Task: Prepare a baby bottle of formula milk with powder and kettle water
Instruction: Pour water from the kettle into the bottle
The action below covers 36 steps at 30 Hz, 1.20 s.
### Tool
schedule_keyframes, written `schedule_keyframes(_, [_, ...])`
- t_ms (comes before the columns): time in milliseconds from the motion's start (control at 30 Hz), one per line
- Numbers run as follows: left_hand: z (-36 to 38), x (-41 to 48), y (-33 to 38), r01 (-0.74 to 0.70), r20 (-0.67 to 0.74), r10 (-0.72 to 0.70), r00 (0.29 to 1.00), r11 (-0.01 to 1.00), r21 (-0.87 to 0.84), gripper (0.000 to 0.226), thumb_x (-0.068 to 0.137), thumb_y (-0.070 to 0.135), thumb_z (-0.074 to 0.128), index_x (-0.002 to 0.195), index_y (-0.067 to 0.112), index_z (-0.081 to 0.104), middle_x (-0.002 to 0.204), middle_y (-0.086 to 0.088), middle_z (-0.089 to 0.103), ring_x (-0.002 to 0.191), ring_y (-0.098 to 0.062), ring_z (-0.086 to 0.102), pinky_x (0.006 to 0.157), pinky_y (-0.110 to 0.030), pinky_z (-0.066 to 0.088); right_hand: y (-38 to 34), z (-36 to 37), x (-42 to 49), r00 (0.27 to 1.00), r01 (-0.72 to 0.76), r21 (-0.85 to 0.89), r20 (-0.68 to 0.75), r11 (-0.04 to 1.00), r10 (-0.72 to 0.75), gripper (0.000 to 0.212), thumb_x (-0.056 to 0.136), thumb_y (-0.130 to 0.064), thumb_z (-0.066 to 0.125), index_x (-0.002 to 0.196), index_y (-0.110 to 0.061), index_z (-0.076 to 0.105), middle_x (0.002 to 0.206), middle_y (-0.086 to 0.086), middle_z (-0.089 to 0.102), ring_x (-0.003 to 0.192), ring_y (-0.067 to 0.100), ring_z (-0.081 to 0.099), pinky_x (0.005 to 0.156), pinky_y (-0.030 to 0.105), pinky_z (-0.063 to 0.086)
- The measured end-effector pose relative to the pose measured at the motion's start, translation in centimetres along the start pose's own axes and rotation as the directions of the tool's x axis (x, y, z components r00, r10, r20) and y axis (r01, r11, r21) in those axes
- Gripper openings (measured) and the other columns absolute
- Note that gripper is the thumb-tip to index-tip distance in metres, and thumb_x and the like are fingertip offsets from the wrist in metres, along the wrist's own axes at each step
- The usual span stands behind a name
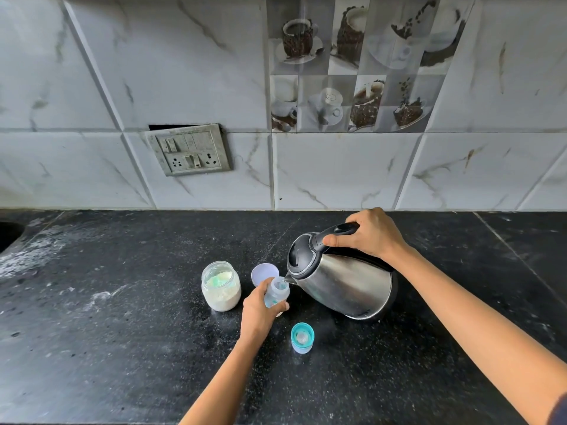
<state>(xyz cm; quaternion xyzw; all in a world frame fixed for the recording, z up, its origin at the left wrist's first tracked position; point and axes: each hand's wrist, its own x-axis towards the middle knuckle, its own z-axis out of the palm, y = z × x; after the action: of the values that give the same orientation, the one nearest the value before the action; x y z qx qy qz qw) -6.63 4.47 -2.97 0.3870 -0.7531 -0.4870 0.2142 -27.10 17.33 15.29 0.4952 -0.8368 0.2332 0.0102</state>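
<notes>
Bottle (277,291) in left hand (257,314) grip, kettle (340,280) spout touching rim

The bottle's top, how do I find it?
Look on the black counter, in front of the tilted steel kettle. The bottle's top lies there alone. It has a teal ring, unlike the pale lid farther back.

Jar (221,286) left of bottle (277,292); kettle (343,283) right; cap (302,337) in front
</notes>
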Motion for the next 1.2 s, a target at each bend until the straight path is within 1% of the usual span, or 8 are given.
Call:
schedule_keyframes(133, [0.0,0.0,-0.1,0.008,0.001,-0.008,1.000,1.000,-0.015,0.059,0.065,0.017,0.082,0.119,0.028,0.059,0.108,0.009,0.066,0.096,-0.009,0.059,0.081,-0.023,0.043,-0.5,-0.5,0.2,1.000,-0.018,-0.014,0.008,1.000,0.018,0.071,0.055,-0.076,0.067,0.054,-0.006,0.058,0.042,-0.006,0.044,0.046,0.015,0.047,0.046,0.029,0.031])
schedule_keyframes(233, [0.0,-0.1,-0.1,0.013,0.005,-0.013,1.000,1.000,-0.016,0.061,0.066,0.017,0.082,0.121,0.027,0.058,0.110,0.010,0.065,0.098,-0.009,0.059,0.083,-0.023,0.043,-0.9,-0.9,0.3,1.000,-0.022,-0.018,0.011,1.000,0.022,0.069,0.055,-0.077,0.068,0.061,-0.008,0.066,0.044,-0.006,0.049,0.048,0.015,0.052,0.047,0.028,0.035])
schedule_keyframes(433, [-0.1,-0.1,0.1,0.021,0.004,-0.021,1.000,1.000,-0.016,0.063,0.067,0.017,0.082,0.124,0.024,0.056,0.112,0.008,0.063,0.099,-0.011,0.057,0.083,-0.021,0.040,-1.0,-1.4,0.4,1.000,-0.016,-0.035,0.013,0.999,0.016,0.070,0.053,-0.080,0.065,0.066,-0.011,0.071,0.049,-0.002,0.056,0.054,0.018,0.058,0.049,0.028,0.040])
schedule_keyframes(500, [-0.1,-0.2,0.1,0.024,0.007,-0.024,1.000,1.000,-0.019,0.062,0.068,0.016,0.082,0.123,0.025,0.056,0.110,0.009,0.063,0.098,-0.010,0.057,0.082,-0.021,0.040,-1.0,-1.4,0.5,1.000,-0.005,-0.023,0.015,1.000,0.005,0.074,0.050,-0.083,0.060,0.064,-0.011,0.069,0.049,-0.002,0.056,0.053,0.018,0.057,0.048,0.028,0.037])
schedule_keyframes(667, [-0.1,-0.2,0.2,0.029,0.008,-0.029,1.000,0.999,-0.041,0.060,0.067,0.014,0.082,0.119,0.028,0.056,0.107,0.011,0.062,0.098,-0.009,0.057,0.083,-0.022,0.041,-1.1,-1.6,0.5,1.000,0.006,-0.045,0.027,0.999,-0.005,0.068,0.053,-0.079,0.067,0.057,-0.011,0.063,0.045,-0.006,0.049,0.051,0.017,0.054,0.045,0.026,0.031])
schedule_keyframes(933, [0.2,0.0,-0.1,0.041,0.017,-0.040,0.999,0.997,-0.072,0.060,0.065,0.014,0.083,0.118,0.029,0.058,0.107,0.012,0.065,0.099,-0.007,0.060,0.089,-0.027,0.047,-1.2,-1.9,0.6,0.999,0.010,-0.063,0.045,0.998,-0.007,0.069,0.054,-0.080,0.067,0.056,-0.010,0.061,0.044,-0.006,0.047,0.048,0.016,0.050,0.046,0.027,0.031])
schedule_keyframes(1033, [0.2,-0.1,0.0,0.026,0.007,-0.026,1.000,0.998,-0.059,0.057,0.066,0.015,0.082,0.116,0.029,0.059,0.104,0.012,0.065,0.095,-0.008,0.059,0.083,-0.023,0.045,-1.2,-2.1,0.6,0.999,0.009,-0.078,0.050,0.997,-0.005,0.067,0.055,-0.078,0.068,0.054,-0.012,0.059,0.044,-0.006,0.046,0.049,0.015,0.049,0.046,0.026,0.029])
schedule_keyframes(1200, [0.2,-0.3,0.3,0.018,0.010,-0.017,1.000,0.997,-0.069,0.054,0.066,0.014,0.082,0.106,0.040,0.056,0.100,0.017,0.064,0.092,-0.001,0.058,0.075,-0.017,0.042,-1.1,-2.3,0.6,0.999,0.028,-0.083,0.048,0.996,-0.024,0.071,0.053,-0.082,0.064,0.051,-0.012,0.055,0.044,-0.006,0.046,0.048,0.016,0.048,0.045,0.027,0.028])
